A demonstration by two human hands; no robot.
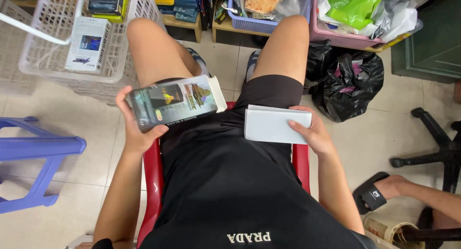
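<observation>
Currently mid-unboxing: left hand (137,133) grips the printed sleeve (174,101), right hand (314,133) pins the white inner box (273,125) on the lap. Both grips closed; opening that box likely needs a free hand.

Black T-shirt with white lettering at the chest, black shorts, bare forearms, bare knees, sandals

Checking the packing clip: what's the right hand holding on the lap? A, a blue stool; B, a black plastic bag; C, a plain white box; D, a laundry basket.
C: the right hand grips a plain white box resting on the thigh, while the left hand holds a printed carton.
</observation>
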